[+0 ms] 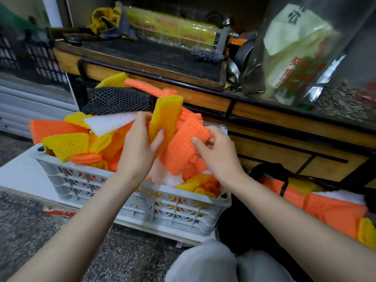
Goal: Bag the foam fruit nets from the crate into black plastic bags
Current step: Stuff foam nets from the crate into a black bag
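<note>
A grey plastic crate (142, 208) on the floor is heaped with orange, yellow, white and black foam fruit nets. Above the heap, my left hand (138, 147) grips a yellow net (165, 115) that stands upright between thumb and fingers. My right hand (217, 153) pinches the edge of an orange net (183, 147) right beside it. At the right, a black plastic bag (270, 171) lies open on the floor, with orange, yellow and white nets (329, 208) inside it.
A wooden counter (203, 94) runs behind the crate, carrying a clear tray, cloths and metal utensils. A large clear jar (301, 49) with packets stands at its right. A white board (22, 171) lies under the crate. My grey-trousered knees (219, 263) are at the bottom.
</note>
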Motion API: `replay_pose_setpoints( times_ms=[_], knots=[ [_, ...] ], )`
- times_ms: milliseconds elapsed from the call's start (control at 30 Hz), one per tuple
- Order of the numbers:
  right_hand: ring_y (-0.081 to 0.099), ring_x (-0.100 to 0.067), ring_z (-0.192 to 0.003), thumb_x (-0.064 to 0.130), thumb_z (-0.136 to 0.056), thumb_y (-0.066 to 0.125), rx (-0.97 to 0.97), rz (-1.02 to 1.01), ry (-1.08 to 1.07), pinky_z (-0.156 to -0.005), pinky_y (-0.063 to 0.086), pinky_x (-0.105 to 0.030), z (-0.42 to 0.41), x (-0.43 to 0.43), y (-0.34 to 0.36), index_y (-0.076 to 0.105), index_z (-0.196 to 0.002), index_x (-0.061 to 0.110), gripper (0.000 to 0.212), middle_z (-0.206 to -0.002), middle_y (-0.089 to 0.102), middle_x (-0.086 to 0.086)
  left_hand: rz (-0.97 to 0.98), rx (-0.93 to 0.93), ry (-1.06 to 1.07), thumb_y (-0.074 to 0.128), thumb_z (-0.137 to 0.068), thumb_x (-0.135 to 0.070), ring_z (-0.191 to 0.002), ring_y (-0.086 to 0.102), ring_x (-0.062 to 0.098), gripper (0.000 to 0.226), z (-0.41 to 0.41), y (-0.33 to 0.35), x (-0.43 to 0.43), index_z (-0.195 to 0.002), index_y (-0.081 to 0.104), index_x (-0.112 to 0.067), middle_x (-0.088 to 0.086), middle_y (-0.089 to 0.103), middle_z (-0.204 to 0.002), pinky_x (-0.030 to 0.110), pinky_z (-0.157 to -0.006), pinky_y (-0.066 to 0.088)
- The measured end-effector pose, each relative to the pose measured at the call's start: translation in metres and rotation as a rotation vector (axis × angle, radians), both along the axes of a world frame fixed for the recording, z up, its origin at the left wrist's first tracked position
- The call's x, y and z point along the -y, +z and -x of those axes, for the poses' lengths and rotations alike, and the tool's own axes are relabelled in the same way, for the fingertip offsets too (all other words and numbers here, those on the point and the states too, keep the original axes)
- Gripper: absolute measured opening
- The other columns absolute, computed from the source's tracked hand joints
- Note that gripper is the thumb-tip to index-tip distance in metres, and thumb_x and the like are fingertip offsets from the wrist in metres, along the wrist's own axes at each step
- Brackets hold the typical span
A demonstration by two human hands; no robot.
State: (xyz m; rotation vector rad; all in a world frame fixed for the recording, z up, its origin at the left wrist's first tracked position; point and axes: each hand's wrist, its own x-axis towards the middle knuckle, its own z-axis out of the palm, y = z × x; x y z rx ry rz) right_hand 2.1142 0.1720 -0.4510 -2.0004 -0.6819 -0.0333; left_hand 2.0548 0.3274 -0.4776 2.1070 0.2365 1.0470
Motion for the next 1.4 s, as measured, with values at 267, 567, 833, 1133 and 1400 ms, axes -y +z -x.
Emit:
replay_pose_setpoints(
  times_ms=[267,567,833,1133,1400],
  knots=[
    [0.064,-0.023,-0.083,0.026,-0.092,0.058,0.103,-0.146,-0.142,-0.075,0.053,-0.052,0.016,0.094,0.047,0.051,-0.097,0.031,0.010,-0.090,0.065,-0.003,0.004,0.183,-0.190,0.058,-0.090,-0.010,-0.069,0.049,-0.018,0.028,0.009,0.059,0.093,-0.098,0.036,-0.025,-0.020,0.049,-0.081,0.003,-0.062,0.035],
    [0.060,-0.030,-0.092,0.018,-0.093,0.056,0.134,-0.212,-0.318,-0.082,0.049,-0.052,0.026,0.217,0.080,0.050,-0.102,0.019,0.011,-0.095,0.064,-0.008,-0.034,0.143,-0.423,0.056,-0.092,-0.018,-0.074,0.052,-0.016,0.031,0.008,0.092,0.193,-0.089,0.034,-0.038,-0.021,0.052,-0.082,0.004,-0.061,0.036],
    [0.063,-0.021,-0.076,0.018,-0.087,0.064,-0.047,0.121,-0.418,-0.076,0.054,-0.044,0.017,0.280,0.033,0.048,-0.103,0.018,0.022,-0.089,0.062,-0.006,-0.088,0.112,-0.507,0.057,-0.091,-0.018,-0.075,0.050,-0.020,0.033,0.009,0.102,0.236,-0.090,0.032,-0.039,-0.022,0.050,-0.082,0.001,-0.064,0.035],
    [0.048,-0.002,-0.058,0.012,-0.088,0.063,-0.111,0.268,-0.311,-0.046,0.037,-0.008,-0.003,0.248,-0.014,0.047,-0.119,0.009,0.035,-0.071,0.049,0.007,-0.083,0.051,-0.479,0.057,-0.091,-0.020,-0.071,0.053,-0.015,0.029,0.011,0.088,0.228,-0.089,0.033,-0.037,-0.017,0.052,-0.080,0.005,-0.060,0.036],
    [0.040,-0.009,-0.124,0.028,-0.098,0.043,-0.014,0.047,-0.330,-0.096,0.031,-0.012,0.016,0.237,0.004,0.031,-0.142,0.013,0.048,-0.141,0.039,-0.002,-0.020,0.001,-0.440,0.057,-0.091,-0.023,-0.065,0.051,-0.012,0.026,0.006,0.068,0.221,-0.086,0.034,-0.033,-0.017,0.050,-0.075,0.008,-0.053,0.035]
  ],
)
